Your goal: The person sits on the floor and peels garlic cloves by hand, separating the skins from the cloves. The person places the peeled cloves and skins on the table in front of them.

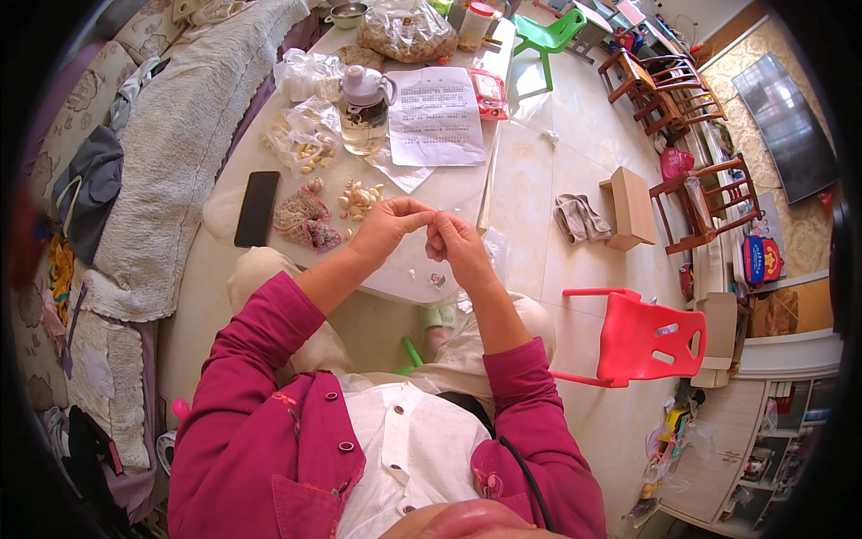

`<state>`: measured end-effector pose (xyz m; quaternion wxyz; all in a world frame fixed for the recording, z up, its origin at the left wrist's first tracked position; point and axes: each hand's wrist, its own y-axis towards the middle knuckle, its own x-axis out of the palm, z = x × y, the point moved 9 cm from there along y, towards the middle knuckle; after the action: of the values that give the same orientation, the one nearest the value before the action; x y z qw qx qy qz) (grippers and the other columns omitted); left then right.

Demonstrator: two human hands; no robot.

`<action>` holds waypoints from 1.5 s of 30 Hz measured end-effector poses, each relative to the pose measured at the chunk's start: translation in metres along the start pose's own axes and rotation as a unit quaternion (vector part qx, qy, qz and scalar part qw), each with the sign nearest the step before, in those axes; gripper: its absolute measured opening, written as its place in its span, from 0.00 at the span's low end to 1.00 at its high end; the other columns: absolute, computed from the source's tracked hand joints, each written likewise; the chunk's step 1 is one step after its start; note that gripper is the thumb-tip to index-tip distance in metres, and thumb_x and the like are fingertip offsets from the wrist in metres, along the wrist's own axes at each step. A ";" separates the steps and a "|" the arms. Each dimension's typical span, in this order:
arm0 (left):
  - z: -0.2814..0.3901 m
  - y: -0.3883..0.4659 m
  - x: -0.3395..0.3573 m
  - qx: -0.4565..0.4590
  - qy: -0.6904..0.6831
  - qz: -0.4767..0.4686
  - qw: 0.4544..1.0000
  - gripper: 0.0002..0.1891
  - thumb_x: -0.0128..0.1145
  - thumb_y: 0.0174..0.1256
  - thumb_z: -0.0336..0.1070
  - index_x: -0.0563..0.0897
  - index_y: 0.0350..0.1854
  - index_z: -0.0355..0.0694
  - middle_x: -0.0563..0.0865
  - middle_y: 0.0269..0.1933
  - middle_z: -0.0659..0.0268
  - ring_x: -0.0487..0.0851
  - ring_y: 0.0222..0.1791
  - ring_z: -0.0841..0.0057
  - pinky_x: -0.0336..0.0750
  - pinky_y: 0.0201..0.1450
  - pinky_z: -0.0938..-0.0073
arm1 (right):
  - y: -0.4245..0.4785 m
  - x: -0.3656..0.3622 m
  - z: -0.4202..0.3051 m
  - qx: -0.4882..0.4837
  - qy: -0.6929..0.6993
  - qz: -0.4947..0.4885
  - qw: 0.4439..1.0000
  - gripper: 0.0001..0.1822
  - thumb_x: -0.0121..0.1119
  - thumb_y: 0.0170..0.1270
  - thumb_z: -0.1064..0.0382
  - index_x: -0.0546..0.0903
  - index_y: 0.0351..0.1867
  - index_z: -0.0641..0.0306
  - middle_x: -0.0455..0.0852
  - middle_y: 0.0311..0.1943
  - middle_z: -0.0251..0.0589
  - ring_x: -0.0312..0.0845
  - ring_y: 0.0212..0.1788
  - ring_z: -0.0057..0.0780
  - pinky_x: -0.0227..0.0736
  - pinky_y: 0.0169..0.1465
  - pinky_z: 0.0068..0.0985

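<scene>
Over the near end of the table [390, 279], my left hand [394, 226] and my right hand [459, 246] meet at the fingertips. Thumbs and forefingers are pinched together; anything small between them is hidden by the fingers. Just beyond my left hand lies a pile of garlic cloves [360, 197]. To its left are a garlic bulb [315, 184] and a crumpled, pink-edged patterned cloth or net bag [303, 219]. Below my hands, a small white scrap [412, 273] and a colourful sticker [438, 279] are on the tabletop.
A dark phone [256, 209] lies at the table's left edge. Farther back are a clear plastic bag of cloves [306, 145], a lidded water bottle [363, 111] and a printed sheet [436, 118]. On the floor to the right stands a red plastic chair [650, 337].
</scene>
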<state>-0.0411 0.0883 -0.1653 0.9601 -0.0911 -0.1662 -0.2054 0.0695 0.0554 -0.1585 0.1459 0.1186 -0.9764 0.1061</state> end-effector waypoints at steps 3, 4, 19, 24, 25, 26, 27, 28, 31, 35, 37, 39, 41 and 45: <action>-0.002 0.000 -0.001 0.000 0.005 0.010 1.000 0.07 0.65 0.66 0.37 0.85 0.38 0.39 0.87 0.36 0.70 0.82 0.39 0.84 0.75 0.49 0.78 | -0.002 0.003 -0.003 -0.011 -0.003 0.011 1.000 0.19 0.48 0.78 0.50 0.76 0.31 0.60 0.69 0.21 0.26 0.69 0.23 0.18 0.61 0.26 0.17; -0.003 0.000 -0.001 0.001 0.008 0.016 1.000 0.07 0.65 0.67 0.37 0.85 0.38 0.39 0.87 0.36 0.70 0.82 0.38 0.84 0.75 0.48 0.78 | -0.002 0.003 -0.004 -0.014 -0.005 0.013 1.000 0.19 0.48 0.78 0.50 0.75 0.31 0.60 0.68 0.21 0.26 0.67 0.23 0.19 0.60 0.26 0.17; -0.018 0.001 0.008 -0.027 -0.106 -0.017 0.994 0.09 0.56 0.74 0.40 0.81 0.37 0.41 0.84 0.32 0.68 0.83 0.32 0.79 0.78 0.44 0.77 | 0.001 0.005 -0.001 -0.040 -0.016 -0.004 0.999 0.16 0.52 0.77 0.54 0.77 0.32 0.62 0.71 0.21 0.27 0.70 0.24 0.17 0.61 0.28 0.17; -0.019 0.004 0.007 -0.011 -0.108 -0.034 0.993 0.09 0.56 0.74 0.39 0.80 0.37 0.41 0.84 0.31 0.68 0.83 0.31 0.80 0.78 0.43 0.78 | 0.002 0.005 0.010 -0.011 0.076 -0.034 0.996 0.16 0.51 0.77 0.52 0.76 0.33 0.61 0.70 0.21 0.28 0.69 0.24 0.20 0.60 0.27 0.17; -0.019 0.004 0.006 -0.007 -0.104 -0.029 0.994 0.08 0.56 0.74 0.39 0.80 0.37 0.41 0.84 0.31 0.68 0.83 0.31 0.80 0.77 0.43 0.79 | 0.003 0.006 0.011 -0.005 0.098 -0.044 0.994 0.17 0.50 0.77 0.52 0.76 0.33 0.60 0.70 0.21 0.28 0.69 0.24 0.20 0.60 0.27 0.17; -0.020 0.005 0.005 -0.003 -0.100 -0.024 0.995 0.08 0.56 0.74 0.39 0.80 0.37 0.40 0.84 0.31 0.69 0.83 0.31 0.80 0.77 0.43 0.79 | 0.003 0.008 0.013 0.001 0.120 -0.054 0.991 0.17 0.50 0.77 0.51 0.76 0.33 0.60 0.70 0.21 0.29 0.69 0.24 0.21 0.60 0.27 0.17; -0.020 0.005 0.004 0.001 -0.096 -0.018 0.995 0.08 0.56 0.74 0.39 0.80 0.37 0.40 0.84 0.30 0.69 0.83 0.31 0.80 0.77 0.43 0.79 | 0.003 0.009 0.015 0.007 0.136 -0.055 0.989 0.17 0.50 0.77 0.51 0.76 0.33 0.60 0.70 0.21 0.29 0.69 0.24 0.22 0.60 0.27 0.17; -0.019 0.005 0.004 0.003 -0.100 -0.019 0.995 0.08 0.57 0.74 0.39 0.80 0.37 0.40 0.84 0.30 0.69 0.83 0.31 0.80 0.77 0.43 0.79 | 0.003 0.009 0.017 0.013 0.151 -0.056 0.987 0.17 0.49 0.78 0.51 0.75 0.33 0.59 0.69 0.21 0.29 0.69 0.24 0.22 0.60 0.27 0.17; -0.018 0.005 0.005 0.003 -0.109 -0.024 0.994 0.08 0.57 0.73 0.39 0.81 0.37 0.40 0.84 0.30 0.69 0.83 0.31 0.80 0.77 0.43 0.80 | 0.003 0.012 0.019 0.033 0.187 -0.060 0.980 0.17 0.49 0.78 0.50 0.75 0.32 0.59 0.69 0.21 0.29 0.69 0.24 0.23 0.60 0.26 0.17; -0.014 0.003 0.009 -0.013 -0.121 -0.029 0.992 0.08 0.57 0.74 0.40 0.81 0.38 0.40 0.84 0.30 0.69 0.82 0.30 0.80 0.77 0.42 0.79 | 0.001 0.017 0.017 0.054 0.208 -0.069 0.974 0.18 0.49 0.78 0.50 0.74 0.32 0.58 0.68 0.20 0.28 0.69 0.24 0.22 0.60 0.25 0.16; -0.016 0.002 0.009 -0.022 -0.128 -0.026 0.991 0.09 0.56 0.74 0.40 0.81 0.38 0.41 0.84 0.30 0.68 0.82 0.29 0.80 0.78 0.40 0.79 | 0.002 0.017 0.017 0.053 0.210 -0.074 0.973 0.18 0.48 0.78 0.50 0.74 0.32 0.58 0.68 0.20 0.28 0.69 0.24 0.22 0.59 0.25 0.16; -0.019 0.003 0.007 -0.028 -0.133 -0.021 0.991 0.09 0.56 0.74 0.41 0.81 0.39 0.41 0.84 0.30 0.68 0.82 0.29 0.79 0.78 0.39 0.79 | 0.002 0.018 0.017 0.051 0.214 -0.080 0.972 0.17 0.48 0.78 0.50 0.74 0.32 0.58 0.68 0.20 0.28 0.69 0.23 0.22 0.59 0.24 0.16; -0.019 0.003 0.009 -0.023 -0.138 -0.026 0.990 0.10 0.56 0.74 0.42 0.81 0.38 0.41 0.84 0.30 0.68 0.82 0.28 0.79 0.78 0.38 0.79 | 0.002 0.017 0.018 0.050 0.220 -0.085 0.970 0.17 0.48 0.78 0.50 0.74 0.32 0.57 0.68 0.20 0.28 0.69 0.23 0.21 0.59 0.24 0.16; -0.020 0.003 0.010 -0.024 -0.137 -0.031 0.990 0.10 0.56 0.74 0.43 0.80 0.38 0.41 0.84 0.30 0.69 0.82 0.27 0.79 0.78 0.36 0.79 | 0.003 0.016 0.019 0.048 0.217 -0.076 0.972 0.17 0.48 0.78 0.51 0.74 0.31 0.57 0.68 0.20 0.27 0.68 0.23 0.21 0.58 0.23 0.16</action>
<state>-0.0253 0.0826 -0.1808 0.9188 -0.1363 -0.2943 -0.2250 0.0489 0.0508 -0.1721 0.3557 0.1734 -0.9035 0.1644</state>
